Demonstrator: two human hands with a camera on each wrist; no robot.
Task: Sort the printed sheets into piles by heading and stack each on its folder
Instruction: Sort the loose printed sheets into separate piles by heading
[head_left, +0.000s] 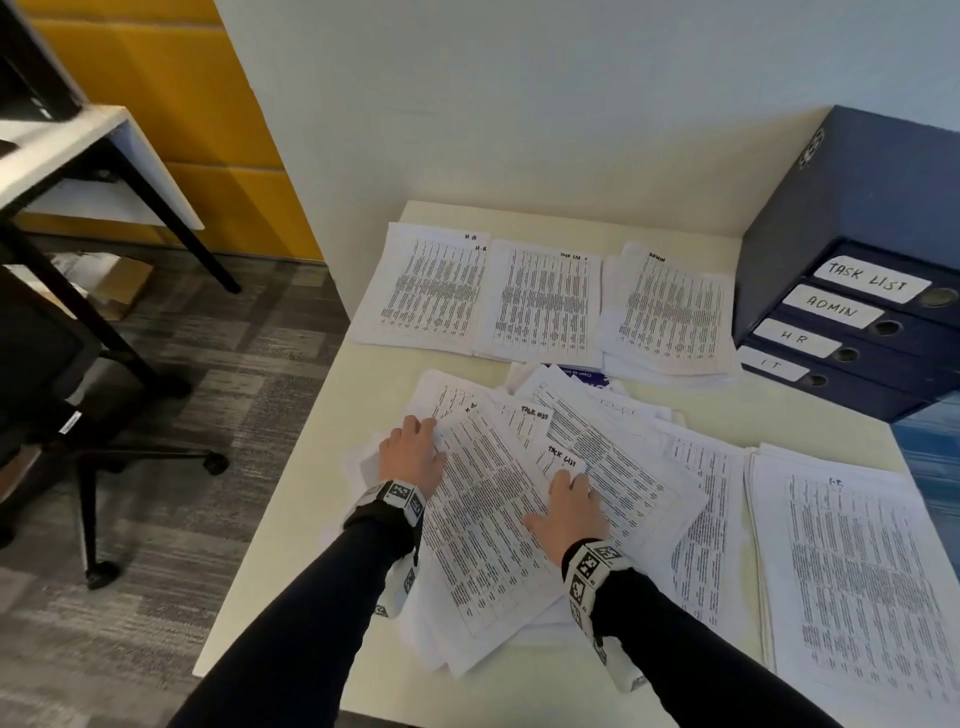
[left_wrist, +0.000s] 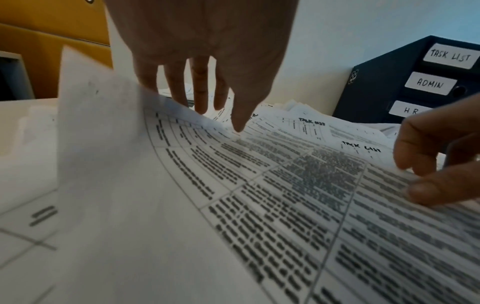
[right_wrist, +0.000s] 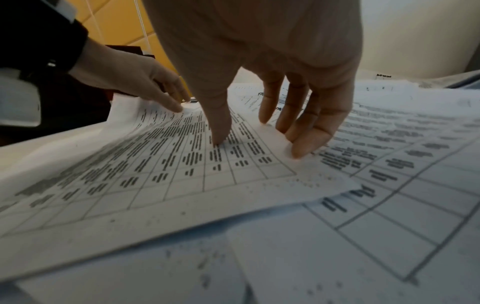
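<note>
A loose heap of printed sheets lies at the table's middle. Its top sheet, marked H R, is held by both hands. My left hand pinches the raised far left edge, thumb on top and fingers behind the paper. My right hand has its thumb pressed on the sheet and its fingertips curled at the right edge. Sorted piles lie beyond: H R, Task List, Admin. An IT pile lies at the right. Blue labelled folders are stacked at the far right.
The table ends just left of my left arm, with carpet below. A black office chair and another desk stand to the left. A white wall backs the table. A purple item peeks from under the heap.
</note>
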